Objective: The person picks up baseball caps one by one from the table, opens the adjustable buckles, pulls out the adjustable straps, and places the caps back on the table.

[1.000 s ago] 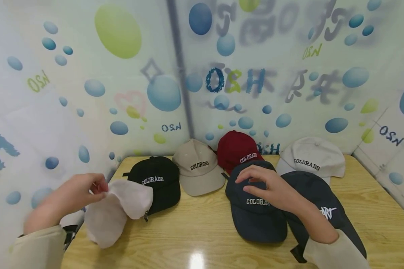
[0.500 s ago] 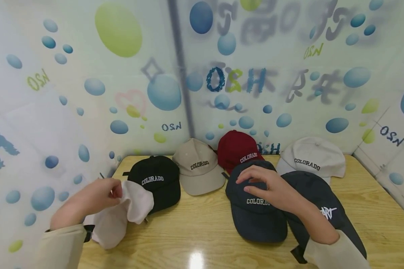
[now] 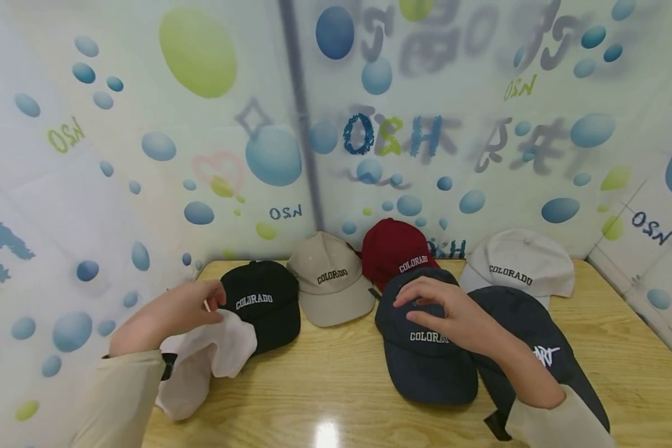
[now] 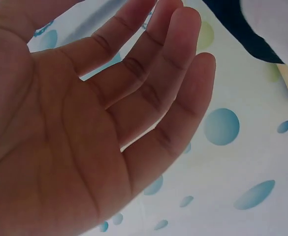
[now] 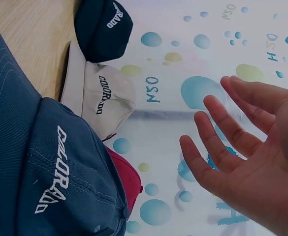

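Observation:
The fingertips of my left hand [image 3: 193, 305] pinch the edge of a pale pinkish-white cap [image 3: 238, 348] at the left of the head view. The cap is folded into two lobes, the right one overlapping a black COLORADO cap [image 3: 269, 320]; part of it is hidden by the hand. In the left wrist view, the palm shows with the other fingers loosely bent, and thumb and index run out of frame. My right hand [image 3: 445, 311] hovers with relaxed fingers over a navy COLORADO cap [image 3: 431, 373], holding nothing.
At the back stand a beige cap [image 3: 331, 274], a dark red cap [image 3: 394, 246] and a light grey cap [image 3: 523, 252]. Another navy cap [image 3: 537, 323] lies under the right forearm. The wooden table [image 3: 313, 386] ends against a patterned curtain wall [image 3: 437, 93].
My left hand has moved to the right, over the pale cap towards the black one, and the cap's upper edge has folded over with it. The right hand has stayed in place.

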Available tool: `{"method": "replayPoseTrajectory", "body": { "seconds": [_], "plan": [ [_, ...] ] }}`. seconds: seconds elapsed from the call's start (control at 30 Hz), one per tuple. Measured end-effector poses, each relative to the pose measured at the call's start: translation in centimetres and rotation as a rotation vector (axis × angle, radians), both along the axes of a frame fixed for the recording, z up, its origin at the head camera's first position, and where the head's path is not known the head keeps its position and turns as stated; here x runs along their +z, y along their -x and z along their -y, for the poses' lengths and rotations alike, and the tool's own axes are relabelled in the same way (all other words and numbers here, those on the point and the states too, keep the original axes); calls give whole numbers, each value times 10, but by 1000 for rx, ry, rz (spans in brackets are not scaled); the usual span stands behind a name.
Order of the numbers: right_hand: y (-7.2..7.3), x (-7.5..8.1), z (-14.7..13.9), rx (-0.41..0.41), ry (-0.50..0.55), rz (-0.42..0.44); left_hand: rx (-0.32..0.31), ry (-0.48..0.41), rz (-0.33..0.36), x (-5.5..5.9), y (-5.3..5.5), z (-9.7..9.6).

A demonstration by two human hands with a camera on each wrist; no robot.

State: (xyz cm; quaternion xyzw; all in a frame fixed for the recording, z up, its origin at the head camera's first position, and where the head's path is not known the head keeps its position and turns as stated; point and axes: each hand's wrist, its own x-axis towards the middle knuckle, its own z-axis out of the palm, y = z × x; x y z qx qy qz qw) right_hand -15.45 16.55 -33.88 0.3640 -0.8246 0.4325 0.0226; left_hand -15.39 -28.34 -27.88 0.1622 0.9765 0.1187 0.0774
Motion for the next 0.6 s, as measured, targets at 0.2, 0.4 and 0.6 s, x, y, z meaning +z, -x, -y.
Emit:
{"method": "replayPoseTrajectory", "body": {
  "seconds": [0.2, 0.4, 0.6],
  "plan": [
    [1, 1, 0, 2, -4, 11, -1, -15, -8, 11, 12, -21],
    [2, -1, 1, -8, -22, 16, -25, 0, -100, 16, 30, -36],
    [4, -3, 6, -4, -46, 7, 66, 71, -62, 17, 53, -45]
  ]
}}
